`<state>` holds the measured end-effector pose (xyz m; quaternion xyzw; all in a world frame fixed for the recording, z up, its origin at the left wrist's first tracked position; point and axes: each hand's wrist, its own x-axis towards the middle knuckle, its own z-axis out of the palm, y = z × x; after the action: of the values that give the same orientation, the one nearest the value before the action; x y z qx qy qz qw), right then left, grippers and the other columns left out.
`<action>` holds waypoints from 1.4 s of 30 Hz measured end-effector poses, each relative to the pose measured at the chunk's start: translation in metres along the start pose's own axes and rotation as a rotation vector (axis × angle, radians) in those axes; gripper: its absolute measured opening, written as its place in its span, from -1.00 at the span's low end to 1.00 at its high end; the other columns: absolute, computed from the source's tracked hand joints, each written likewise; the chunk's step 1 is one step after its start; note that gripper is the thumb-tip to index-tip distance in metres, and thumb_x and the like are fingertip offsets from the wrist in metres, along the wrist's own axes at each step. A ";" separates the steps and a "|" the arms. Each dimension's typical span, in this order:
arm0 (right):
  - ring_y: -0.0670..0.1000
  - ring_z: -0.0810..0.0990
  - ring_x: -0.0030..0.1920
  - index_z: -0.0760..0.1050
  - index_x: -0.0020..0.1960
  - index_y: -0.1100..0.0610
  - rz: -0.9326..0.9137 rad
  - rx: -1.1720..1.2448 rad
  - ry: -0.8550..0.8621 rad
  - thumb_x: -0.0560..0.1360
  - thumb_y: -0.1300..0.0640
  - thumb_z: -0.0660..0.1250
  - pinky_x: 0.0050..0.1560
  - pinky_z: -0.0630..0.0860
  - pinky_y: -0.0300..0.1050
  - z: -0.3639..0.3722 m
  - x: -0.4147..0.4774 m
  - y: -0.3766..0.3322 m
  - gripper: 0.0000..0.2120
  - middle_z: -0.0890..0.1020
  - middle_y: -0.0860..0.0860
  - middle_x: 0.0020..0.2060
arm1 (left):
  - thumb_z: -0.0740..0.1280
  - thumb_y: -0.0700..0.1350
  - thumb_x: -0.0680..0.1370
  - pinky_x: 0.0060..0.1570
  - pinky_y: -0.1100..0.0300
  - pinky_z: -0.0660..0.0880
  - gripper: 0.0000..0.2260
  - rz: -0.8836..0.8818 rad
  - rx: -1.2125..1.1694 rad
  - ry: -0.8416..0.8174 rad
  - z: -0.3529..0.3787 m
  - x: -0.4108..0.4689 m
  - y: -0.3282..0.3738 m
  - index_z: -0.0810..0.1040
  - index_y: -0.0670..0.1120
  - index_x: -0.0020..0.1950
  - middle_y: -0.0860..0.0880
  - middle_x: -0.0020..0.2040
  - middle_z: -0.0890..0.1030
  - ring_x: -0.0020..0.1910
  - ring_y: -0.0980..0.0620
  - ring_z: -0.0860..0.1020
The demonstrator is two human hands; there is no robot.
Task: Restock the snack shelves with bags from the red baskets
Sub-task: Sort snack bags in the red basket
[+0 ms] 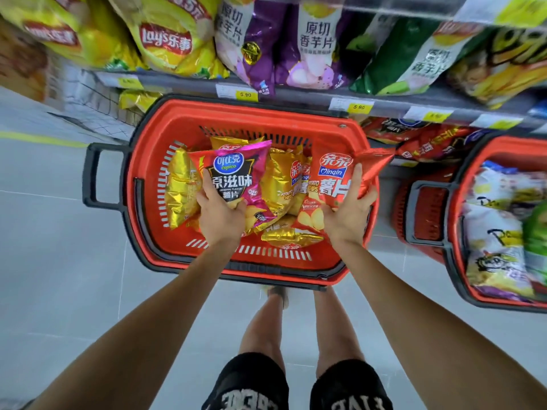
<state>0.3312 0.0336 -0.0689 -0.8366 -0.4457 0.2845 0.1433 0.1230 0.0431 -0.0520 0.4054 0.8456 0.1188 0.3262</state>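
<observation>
A red basket (148, 161) with a dark rim stands on the floor below the shelves, holding several gold chip bags (180, 190). My left hand (220, 214) grips the lower edge of a pink and red Copico chip bag (236, 173), lifted above the basket's contents. My right hand (349, 214) grips a red Qinqin chip bag (334, 176) at the basket's right side. A second red basket (470, 173) at the right holds white, yellow and green bags.
The shelf (296, 97) above the basket carries yellow Lay's bags (165, 39), purple taro chip bags (313, 45) and green bags, with yellow price tags along its edge. A lower shelf at the right holds red bags (426, 143). Grey tiled floor lies to the left. My legs stand behind the basket.
</observation>
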 end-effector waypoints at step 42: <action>-0.32 0.25 0.15 -0.06 0.56 -0.08 -0.689 0.626 0.758 0.46 0.09 0.45 0.12 0.24 -0.36 -0.586 -0.062 -0.259 -0.11 0.19 0.01 0.48 | 0.37 0.06 0.46 -0.02 0.13 0.35 -0.30 0.983 -0.589 0.455 -0.354 -0.252 0.474 0.11 0.09 0.51 0.06 0.42 0.33 0.25 0.00 0.45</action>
<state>0.4857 0.1360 0.5475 -0.6052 -0.5040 0.0213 0.6158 0.2976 0.1783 0.5523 0.6050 0.5400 0.5674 0.1429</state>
